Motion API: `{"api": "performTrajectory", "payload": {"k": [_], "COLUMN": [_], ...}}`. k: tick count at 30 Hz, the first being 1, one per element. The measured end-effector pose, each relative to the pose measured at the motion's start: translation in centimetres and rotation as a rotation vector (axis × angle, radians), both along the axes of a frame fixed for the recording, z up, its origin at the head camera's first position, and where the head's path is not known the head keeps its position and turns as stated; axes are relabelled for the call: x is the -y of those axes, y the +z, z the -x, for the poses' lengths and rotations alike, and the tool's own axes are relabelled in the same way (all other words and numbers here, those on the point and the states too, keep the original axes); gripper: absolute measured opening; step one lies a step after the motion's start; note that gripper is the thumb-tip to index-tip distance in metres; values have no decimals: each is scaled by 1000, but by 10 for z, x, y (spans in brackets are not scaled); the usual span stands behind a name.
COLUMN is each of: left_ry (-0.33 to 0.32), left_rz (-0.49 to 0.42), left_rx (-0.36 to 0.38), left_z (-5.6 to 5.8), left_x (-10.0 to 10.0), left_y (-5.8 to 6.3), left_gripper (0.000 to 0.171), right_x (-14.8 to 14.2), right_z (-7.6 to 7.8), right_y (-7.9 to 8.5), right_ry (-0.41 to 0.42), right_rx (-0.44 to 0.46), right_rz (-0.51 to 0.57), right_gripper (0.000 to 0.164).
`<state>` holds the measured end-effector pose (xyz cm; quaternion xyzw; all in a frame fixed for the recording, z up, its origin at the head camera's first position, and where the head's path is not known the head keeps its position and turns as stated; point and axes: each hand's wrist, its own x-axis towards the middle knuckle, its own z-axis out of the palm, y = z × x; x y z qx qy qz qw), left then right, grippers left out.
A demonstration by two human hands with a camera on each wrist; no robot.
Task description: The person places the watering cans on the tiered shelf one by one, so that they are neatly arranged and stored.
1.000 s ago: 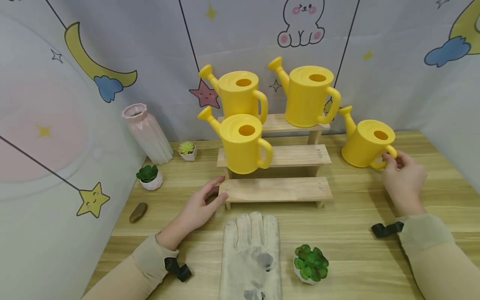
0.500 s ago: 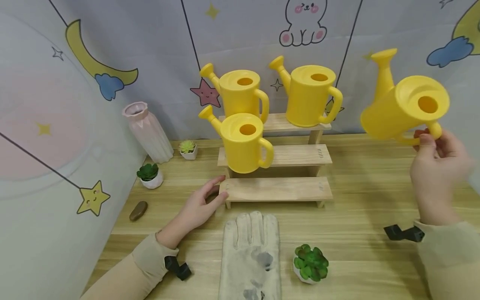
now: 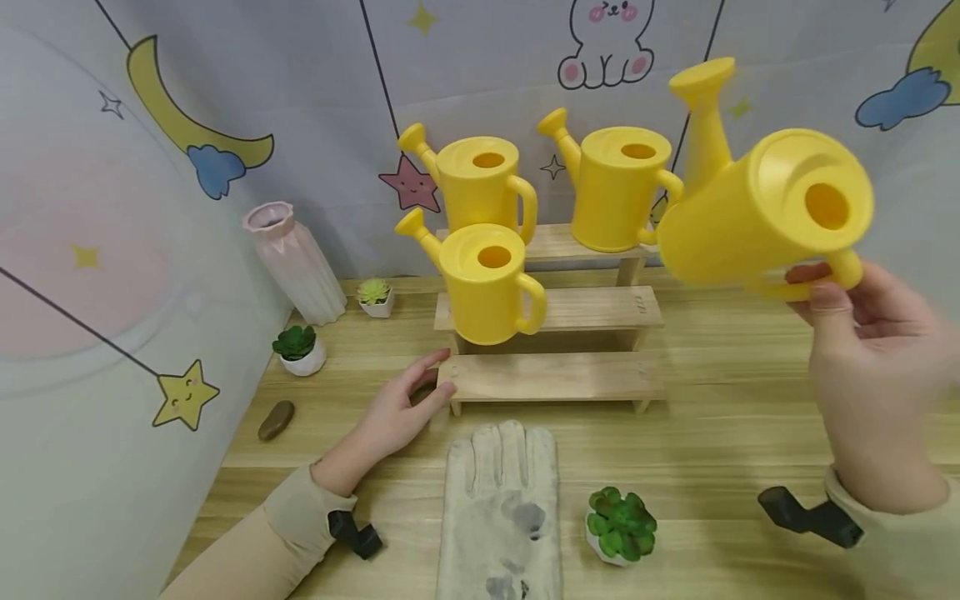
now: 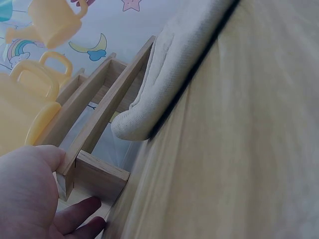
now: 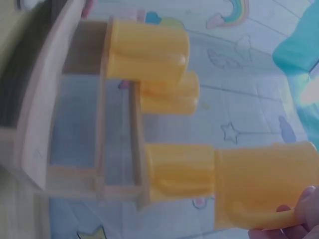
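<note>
My right hand (image 3: 877, 358) grips a yellow watering can (image 3: 735, 221) by its handle, raised at the right. The can leans, its spout pointing up. In the right wrist view, the held can (image 5: 264, 184) overlaps another can (image 5: 182, 169) on the stand. My left hand (image 3: 397, 412) holds the left end of the lowest step of a three-step wooden stand (image 3: 555, 379), thumb and forefinger at the plank's corners. One watering can (image 3: 483, 287) sits on the middle step at the left. Two more, a left can (image 3: 476, 179) and a right can (image 3: 618, 192), stand on the top step.
A pale work glove (image 3: 498, 508) lies before the stand, with a potted succulent (image 3: 621, 525) to its right. At left are a pink-white vase (image 3: 296, 267), a small light-green succulent (image 3: 375, 297), a dark-green one (image 3: 300, 350) and a brown stone (image 3: 276, 421). A printed cloth backs the table.
My right hand has lifted the watering can off the table at the right, tilted it, then brought it leftward near the top step. My left hand stays at the stand.
</note>
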<state>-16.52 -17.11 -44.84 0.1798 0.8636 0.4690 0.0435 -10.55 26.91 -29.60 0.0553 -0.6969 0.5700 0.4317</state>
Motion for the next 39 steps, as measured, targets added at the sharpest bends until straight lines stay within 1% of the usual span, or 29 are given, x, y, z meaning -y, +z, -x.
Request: {"api": "performTrajectory", "payload": {"k": [2,3,6,13,17,22,28,39], "left_ry": [-1,-2,-10,-9,-7,-3,-1,-4], "left_rz": [2,4,-1,-10,-10,-12,3,4], "left_rx": [-1,-2,0,1,2,1,-5,-30], "left_z": [0,0,0,0,0,0,-1,-1], "left_x": [0,-1,-1,-2,-2,-1,-1,0], "left_y": [0,-1,-2,-4,-4,-3,-3,-1], "left_gripper": [56,56,55,53,54,54,55,55], "right_x": [6,8,12,18,23,27,31,33], "right_z": [0,0,2,6,9,12,13,17], "right_y": [-5,-8,-16,-28,-33,-38,-41,-44], "right_ry": [-20,-15,-11,31,20,0,-20,-27], "right_rx": [34,46,83,202,262,327,353,366], "right_rz": [-80,-86,-154,-189,-266,-337,-396,-435], "right_gripper": [24,25,26,25,25,25,27,30]}}
